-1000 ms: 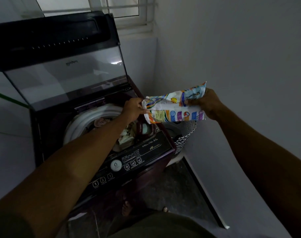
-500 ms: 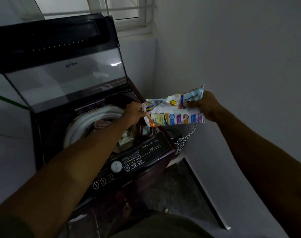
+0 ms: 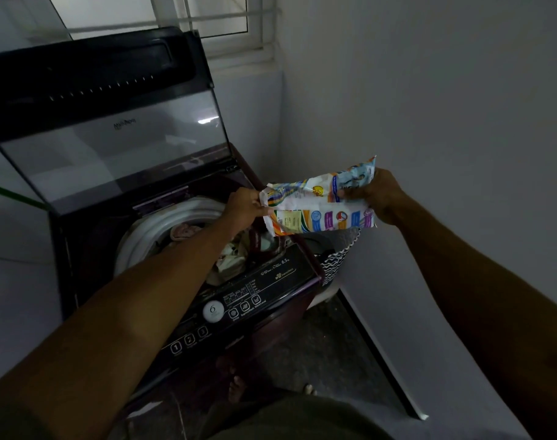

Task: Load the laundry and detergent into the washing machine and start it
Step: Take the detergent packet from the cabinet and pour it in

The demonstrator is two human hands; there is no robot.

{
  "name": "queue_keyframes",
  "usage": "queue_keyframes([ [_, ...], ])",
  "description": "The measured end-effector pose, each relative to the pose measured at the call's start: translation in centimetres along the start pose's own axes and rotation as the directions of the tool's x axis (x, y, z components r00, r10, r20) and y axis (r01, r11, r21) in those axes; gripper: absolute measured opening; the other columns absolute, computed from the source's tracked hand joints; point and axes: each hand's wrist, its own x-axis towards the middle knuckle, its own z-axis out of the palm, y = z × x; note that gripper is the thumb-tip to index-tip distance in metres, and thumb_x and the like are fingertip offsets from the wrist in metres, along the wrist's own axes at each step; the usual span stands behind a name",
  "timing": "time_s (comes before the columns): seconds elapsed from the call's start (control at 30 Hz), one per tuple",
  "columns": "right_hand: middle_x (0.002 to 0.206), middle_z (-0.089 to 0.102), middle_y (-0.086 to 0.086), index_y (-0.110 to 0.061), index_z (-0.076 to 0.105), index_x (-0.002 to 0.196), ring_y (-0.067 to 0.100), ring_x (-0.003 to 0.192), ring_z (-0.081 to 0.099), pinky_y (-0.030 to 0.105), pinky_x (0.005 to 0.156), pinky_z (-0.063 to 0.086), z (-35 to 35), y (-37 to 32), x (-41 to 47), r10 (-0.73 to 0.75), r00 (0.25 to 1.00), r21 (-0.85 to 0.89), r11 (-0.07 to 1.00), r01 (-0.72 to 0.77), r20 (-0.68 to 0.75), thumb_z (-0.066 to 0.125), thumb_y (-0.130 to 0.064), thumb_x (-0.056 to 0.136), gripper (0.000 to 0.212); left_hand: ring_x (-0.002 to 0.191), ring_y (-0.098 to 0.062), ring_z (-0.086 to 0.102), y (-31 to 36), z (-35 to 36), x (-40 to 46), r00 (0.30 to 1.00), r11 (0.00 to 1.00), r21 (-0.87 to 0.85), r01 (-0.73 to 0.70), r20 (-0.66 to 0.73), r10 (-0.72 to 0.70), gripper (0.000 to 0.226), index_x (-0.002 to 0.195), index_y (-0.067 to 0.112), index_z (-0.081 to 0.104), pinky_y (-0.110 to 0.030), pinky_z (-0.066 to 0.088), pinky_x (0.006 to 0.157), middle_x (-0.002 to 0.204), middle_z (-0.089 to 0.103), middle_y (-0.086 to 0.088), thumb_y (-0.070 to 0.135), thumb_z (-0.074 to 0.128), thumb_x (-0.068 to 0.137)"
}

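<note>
While the washing machine (image 3: 118,236) is standing lid-up at frame left with laundry (image 3: 229,258) inside, left hand (image 3: 244,208) and right hand (image 3: 377,195) are pinching the detergent packet (image 3: 318,201) ends, mid-frame.

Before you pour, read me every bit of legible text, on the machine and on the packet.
"6" on the round white dial of the control panel.
"1", "2", "3" on the round buttons at the panel's near end.
"6.5" with a tiny unit after it, on the panel's far end.
Lid logo: blurred.
Small panel captions: too small.
Detergent packet print: unreadable.
</note>
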Motion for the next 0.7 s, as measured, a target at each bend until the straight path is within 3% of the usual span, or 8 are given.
queue_keyframes([
  [0.07, 0.088, 0.076, 0.006, -0.002, 0.070, 0.098, 0.022, 0.080, 0.073, 0.033, 0.065, 0.061, -0.1, 0.2, 0.0, 0.000, 1.000, 0.012, 1.000, 0.000, 0.006, 0.079, 0.010, 0.066, 0.035, 0.076, -0.016, 0.064, 0.0, -0.2, 0.1, 1.000, 1.000, -0.019, 0.005, -0.006, -0.005, 0.029, 0.091, -0.004, 0.073, -0.031, 0.057, 0.079, 0.088, 0.073, -0.015, 0.014, 0.085, 0.071],
  [0.17, 0.092, 0.075, 0.011, -0.004, 0.071, 0.097, 0.025, 0.083, 0.074, 0.037, 0.068, 0.061, -0.5, 1.0, -0.3, -0.014, 1.000, 0.059, 0.998, 0.013, 0.021, 0.079, 0.006, 0.069, 0.031, 0.060, -0.003, 0.054, 0.7, -0.6, 0.1, 1.000, 1.000, 0.018, 0.008, 0.020, -0.009, 0.022, 0.077, -0.001, 0.070, -0.006, 0.043, 0.053, 0.072, 0.065, -0.007, 0.015, 0.084, 0.072],
  [0.23, 0.097, 0.074, 0.016, 0.001, 0.069, 0.103, 0.031, 0.086, 0.073, 0.042, 0.070, 0.061, -0.9, 1.9, -0.7, -0.018, 1.000, 0.108, 0.994, 0.018, 0.004, 0.079, 0.005, 0.070, 0.035, 0.055, 0.003, 0.053, 1.2, -0.7, 0.5, 0.999, 1.000, 0.025, -0.007, 0.032, 0.006, 0.022, 0.070, 0.002, 0.067, -0.008, 0.044, 0.052, 0.067, 0.063, -0.004, 0.015, 0.085, 0.071],
  [0.33, 0.102, 0.071, 0.025, 0.006, 0.066, 0.109, 0.039, 0.091, 0.070, 0.051, 0.076, 0.058, -1.4, 3.6, -1.1, -0.028, 1.000, 0.177, 0.984, 0.028, -0.003, 0.079, 0.004, 0.069, 0.042, 0.056, -0.001, 0.055, 2.7, -1.4, 0.6, 0.995, 0.996, 0.068, -0.061, 0.082, 0.056, 0.018, 0.076, 0.006, 0.072, -0.019, 0.044, 0.054, 0.067, 0.064, 0.000, 0.017, 0.086, 0.070],
  [0.47, 0.108, 0.068, 0.028, 0.007, 0.064, 0.114, 0.044, 0.098, 0.067, 0.054, 0.079, 0.057, -1.7, 5.1, -1.7, 0.050, 0.998, 0.282, 0.959, -0.039, -0.032, 0.084, -0.002, 0.061, 0.057, 0.041, 0.009, 0.049, 4.3, -2.1, 1.0, 0.984, 0.987, 0.104, -0.122, 0.145, 0.107, 0.019, 0.064, 0.010, 0.067, -0.006, 0.035, 0.045, 0.055, 0.056, 0.009, 0.016, 0.085, 0.070],
  [0.6, 0.117, 0.063, 0.031, 0.008, 0.061, 0.118, 0.048, 0.105, 0.063, 0.065, 0.084, 0.051, -1.8, 6.1, -2.2, 0.067, 0.998, 0.358, 0.931, -0.070, 0.021, 0.076, 0.002, 0.073, 0.048, 0.055, 0.003, 0.056, 6.1, -2.8, 1.1, 0.977, 0.975, 0.134, -0.175, 0.144, 0.155, 0.026, 0.082, 0.004, 0.076, -0.016, 0.044, 0.057, 0.068, 0.068, 0.001, 0.022, 0.087, 0.068],
  [0.7, 0.121, 0.062, 0.029, 0.004, 0.059, 0.124, 0.045, 0.109, 0.062, 0.062, 0.085, 0.051, -1.4, 6.7, -2.8, 0.058, 0.997, 0.425, 0.902, -0.078, 0.059, 0.064, 0.006, 0.085, 0.039, 0.067, -0.006, 0.064, 8.2, -3.6, 0.8, 0.971, 0.968, 0.154, -0.201, 0.159, 0.176, 0.029, 0.087, 0.009, 0.077, -0.020, 0.050, 0.062, 0.076, 0.072, 0.002, 0.028, 0.088, 0.068],
])
